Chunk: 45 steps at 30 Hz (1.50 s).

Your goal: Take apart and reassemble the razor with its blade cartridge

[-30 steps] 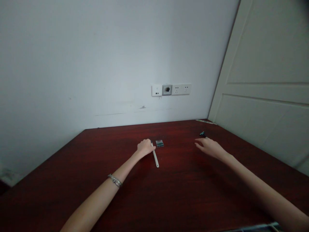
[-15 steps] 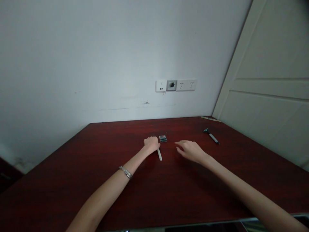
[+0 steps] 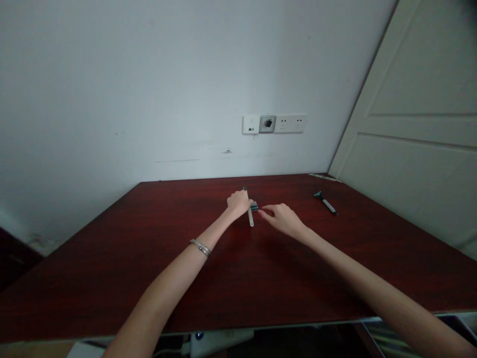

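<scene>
My left hand point(image 3: 238, 201) is wrapped round a slim tool with a long white handle point(image 3: 251, 218) and a dark tip that shows above the fingers. What the tip is, I cannot make out. Just right of that handle lies a small clear, dark-striped case point(image 3: 254, 206) on the table, partly covered by my left fingers. The thumb and forefinger of my right hand point(image 3: 282, 219) come together at the case's right edge, pinching it. Farther right lies a razor point(image 3: 326, 203) with a grey handle, apart from both hands.
The dark red table point(image 3: 179, 209) runs back to a white wall carrying a row of sockets point(image 3: 283, 124). A pale panelled door point(image 3: 413, 164) stands at the right. A thin pale strip point(image 3: 325, 177) lies at the far right corner. Below the front edge is a white object point(image 3: 219, 343).
My left hand has brought the white-handled tool up against the case, and its dark tip now shows. My right hand has moved left, its fingers closing at the case's edge.
</scene>
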{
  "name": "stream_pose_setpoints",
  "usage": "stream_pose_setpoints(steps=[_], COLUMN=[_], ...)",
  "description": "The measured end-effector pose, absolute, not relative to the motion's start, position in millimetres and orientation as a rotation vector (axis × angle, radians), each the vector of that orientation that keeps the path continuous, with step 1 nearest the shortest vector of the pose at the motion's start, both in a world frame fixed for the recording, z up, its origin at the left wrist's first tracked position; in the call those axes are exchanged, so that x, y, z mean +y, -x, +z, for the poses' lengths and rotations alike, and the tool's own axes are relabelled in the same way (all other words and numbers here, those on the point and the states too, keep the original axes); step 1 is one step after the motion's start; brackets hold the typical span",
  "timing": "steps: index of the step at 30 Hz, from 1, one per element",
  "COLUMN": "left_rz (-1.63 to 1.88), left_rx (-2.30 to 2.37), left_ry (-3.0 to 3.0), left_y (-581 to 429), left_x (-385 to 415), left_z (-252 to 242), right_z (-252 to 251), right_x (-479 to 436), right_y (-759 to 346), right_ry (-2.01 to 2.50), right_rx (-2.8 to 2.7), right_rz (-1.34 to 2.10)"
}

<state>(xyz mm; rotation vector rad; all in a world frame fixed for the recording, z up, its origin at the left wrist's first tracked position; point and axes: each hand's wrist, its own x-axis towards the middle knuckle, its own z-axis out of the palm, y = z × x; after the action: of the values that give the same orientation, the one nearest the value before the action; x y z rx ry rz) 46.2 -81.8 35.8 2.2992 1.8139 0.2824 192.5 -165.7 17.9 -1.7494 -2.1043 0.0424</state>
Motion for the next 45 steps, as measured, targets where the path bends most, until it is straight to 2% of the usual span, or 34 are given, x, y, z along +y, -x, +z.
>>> stream_pose_setpoints(steps=[7, 11, 23, 27, 30, 34, 45], left_rz=[0.481, 0.53, 0.633, 0.541, 0.322, 0.009, -0.098], left_rx=[1.721, 1.653, 1.54, 1.429, 1.259, 1.284, 1.202], left_ry=[-2.412, -2.429, -2.686, -2.804, -2.88, -2.786, -2.739], left_y=[-79.7, -100.1, -142.3, -117.7, -90.9, -63.2, -48.9], left_x=[-83.4, -85.8, -89.3, -68.6, -47.1, -26.8, -15.5], left_z=[61.3, 66.0, 49.2, 46.6, 42.7, 32.4, 8.2], right_z=[37.7, 42.0, 42.5, 34.9, 23.1, 2.3, -20.7], right_x=[-158.9, -159.1, -161.1, -155.0, -151.0, -148.3, -154.8], right_y=[-196.6, -208.5, -295.8, -369.2, -424.0, -473.1, -482.3], right_ry=[1.778, 1.779, 1.875, 2.019, 2.149, 2.34, 2.482], right_rx=[-1.989, -1.937, -1.869, -1.821, -1.821, -1.806, -1.894], right_rz=[-0.044, 0.03, 0.148, 0.043, -0.111, -0.035, -0.147])
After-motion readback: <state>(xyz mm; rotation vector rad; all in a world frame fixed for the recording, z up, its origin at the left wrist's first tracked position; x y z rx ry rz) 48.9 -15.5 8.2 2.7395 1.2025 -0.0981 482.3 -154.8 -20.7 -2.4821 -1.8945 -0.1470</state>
